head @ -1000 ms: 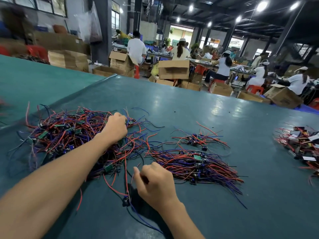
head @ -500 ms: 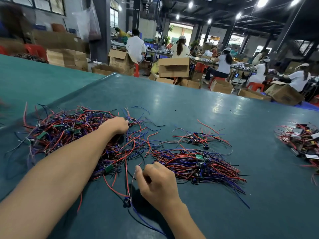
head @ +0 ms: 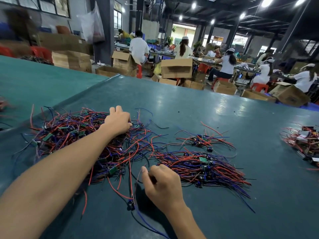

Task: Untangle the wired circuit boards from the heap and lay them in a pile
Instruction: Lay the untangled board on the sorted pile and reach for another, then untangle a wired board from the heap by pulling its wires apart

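Head view only.

Change: the left hand (head: pixel 119 123) is shifted since a second ago from the middle of the tangled heap of red, blue and purple wired circuit boards (head: pixel 77 135) to its far right edge. Its grip is curled shut into the wires there, beside a small green circuit board (head: pixel 137 125). Which wire or board is actually pinched cannot be told.

The right hand (head: pixel 164 185) is held where it was, near the front of the dark teal table (head: pixel 189 104). Its grip is closed, and a single red-and-blue wire strand with a black component (head: pixel 130 204) is pinched between thumb and fingers. The component is trailed on the table just left of the wrist.

Meaning: the strand is still led up into the heap, so one board is judged mid-extraction and not yet freed. The left-hand shift is read as a fresh hold for pulling the tangle apart.

The flat pile of sorted boards with combed red and purple wires (head: pixel 203 168) is laid just right of the right hand, unchanged. A smaller loose cluster of wired boards (head: pixel 200 140) is seen beyond it.

Containers: brown cardboard boxes (head: pixel 177 68) are stood on the floor past the table, some open. Their contents cannot be seen. Heap and pile are laid straight on the table, unboxed.
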Tool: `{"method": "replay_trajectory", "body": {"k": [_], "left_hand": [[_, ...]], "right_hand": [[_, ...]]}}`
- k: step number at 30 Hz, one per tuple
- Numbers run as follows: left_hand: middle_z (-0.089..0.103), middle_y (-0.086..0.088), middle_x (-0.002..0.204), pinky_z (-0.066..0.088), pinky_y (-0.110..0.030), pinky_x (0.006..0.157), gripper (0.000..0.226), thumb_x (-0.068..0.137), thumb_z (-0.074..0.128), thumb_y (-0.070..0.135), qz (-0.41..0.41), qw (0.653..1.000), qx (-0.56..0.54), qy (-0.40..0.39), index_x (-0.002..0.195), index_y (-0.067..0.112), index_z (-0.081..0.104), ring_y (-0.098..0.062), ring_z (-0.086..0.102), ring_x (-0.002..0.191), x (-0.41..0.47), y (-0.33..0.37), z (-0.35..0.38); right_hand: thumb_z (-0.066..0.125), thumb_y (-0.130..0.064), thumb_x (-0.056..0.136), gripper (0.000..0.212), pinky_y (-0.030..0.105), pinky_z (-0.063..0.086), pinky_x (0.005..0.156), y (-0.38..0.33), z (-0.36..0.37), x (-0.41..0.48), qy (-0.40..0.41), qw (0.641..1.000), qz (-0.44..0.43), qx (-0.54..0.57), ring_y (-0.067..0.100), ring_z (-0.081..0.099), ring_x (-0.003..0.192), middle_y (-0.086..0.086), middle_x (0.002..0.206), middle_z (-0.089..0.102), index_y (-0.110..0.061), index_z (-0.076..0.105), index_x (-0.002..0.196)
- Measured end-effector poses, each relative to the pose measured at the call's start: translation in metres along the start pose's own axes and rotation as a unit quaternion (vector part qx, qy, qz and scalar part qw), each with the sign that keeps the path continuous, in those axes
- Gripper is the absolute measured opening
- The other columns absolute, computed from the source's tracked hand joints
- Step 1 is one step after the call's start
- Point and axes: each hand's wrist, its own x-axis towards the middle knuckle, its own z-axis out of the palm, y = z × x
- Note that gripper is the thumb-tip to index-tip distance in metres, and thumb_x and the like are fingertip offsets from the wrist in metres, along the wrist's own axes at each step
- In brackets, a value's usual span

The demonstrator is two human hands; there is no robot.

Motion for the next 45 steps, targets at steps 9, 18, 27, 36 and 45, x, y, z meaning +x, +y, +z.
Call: {"method": "replay_trajectory", "body": {"k": [9, 18, 27, 36, 45], "left_hand": [[0.071, 0.008, 0.091, 0.045, -0.012, 0.077, 0.017, 0.09, 0.075, 0.028, 0.14, 0.923, -0.311, 0.176, 0.099, 0.015, 0.069, 0.001, 0.065, 0.084, -0.064, 0.004, -0.072], [0.064, 0.01, 0.086, 0.048, -0.021, 0.07, 0.022, 0.086, 0.079, 0.029, 0.367, 0.887, -0.252, 0.124, 0.097, 0.02, 0.063, -0.005, 0.059, 0.075, -0.152, 0.042, -0.035], [0.067, 0.007, 0.073, 0.05, -0.028, 0.052, 0.038, 0.083, 0.082, 0.032, 0.119, 0.802, -0.562, -0.16, 0.108, 0.016, 0.059, -0.011, 0.062, 0.067, -0.173, 0.061, -0.005], [0.056, 0.001, 0.066, 0.023, -0.017, 0.043, 0.032, 0.087, 0.073, 0.036, 0.077, 0.73, -0.645, -0.213, 0.09, 0.004, 0.067, -0.007, 0.038, 0.049, -0.177, 0.063, 0.021], [0.071, -0.023, 0.077, 0.018, -0.02, 0.041, 0.02, 0.087, 0.075, 0.028, 0.12, 0.7, -0.669, -0.219, 0.079, 0.013, 0.066, -0.008, 0.041, 0.045, -0.174, 0.057, 0.027]], "right_hand": [[0.065, -0.029, 0.094, 0.042, 0.028, 0.028, 0.045, 0.0, 0.0, -0.002, 0.014, 0.999, 0.006, 0.03, 0.012, 0.031, 0.052, -0.008, 0.056, 0.035, -0.018, 0.041, 0.061], [0.07, -0.034, 0.091, 0.025, 0.029, 0.05, 0.049, 0.003, -0.012, 0.008, 0.076, 0.884, 0.265, 0.378, 0.018, 0.061, 0.054, 0.01, 0.076, 0.067, -0.013, 0.078, 0.102], [0.075, -0.033, 0.081, 0.026, 0.029, 0.049, 0.056, 0.013, -0.013, 0.013, 0.063, 0.774, 0.375, 0.507, 0.026, 0.061, 0.065, 0.018, 0.081, 0.071, -0.01, 0.082, 0.091], [0.078, -0.025, 0.086, 0.016, 0.044, 0.054, 0.076, 0.018, -0.009, 0.014, 0.032, 0.769, 0.422, 0.48, 0.027, 0.066, 0.078, 0.014, 0.086, 0.076, -0.01, 0.082, 0.087], [0.072, -0.014, 0.091, 0.025, 0.018, 0.024, 0.036, 0.03, -0.03, 0.057, -0.027, 0.778, 0.441, 0.447, 0.011, 0.029, 0.037, -0.002, 0.046, 0.04, 0.006, 0.072, 0.075]]}}
